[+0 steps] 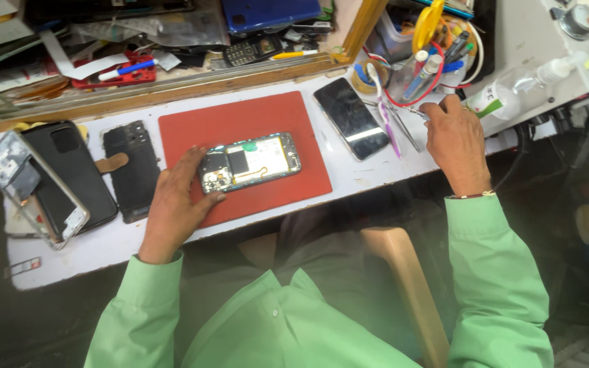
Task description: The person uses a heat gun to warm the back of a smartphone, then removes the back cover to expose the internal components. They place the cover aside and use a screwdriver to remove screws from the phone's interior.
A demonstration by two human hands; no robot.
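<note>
Left hand [175, 204] pins the opened phone [249, 162] flat on the red mat [192, 129], fingers gripping its near end so it can't slide, while right hand [452, 143] pinches tweezers [414, 112] beside the tool cup [410, 75], within easy reach.

Left hand [175, 204] gripping the near end of an opened phone [249, 162] on a red mat [240, 123]. Right hand [455, 143] well apart, touching metal tweezers [414, 112], just beside a dark intact phone [351, 117].

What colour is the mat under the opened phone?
The mat is red, seen in the head view.
</note>
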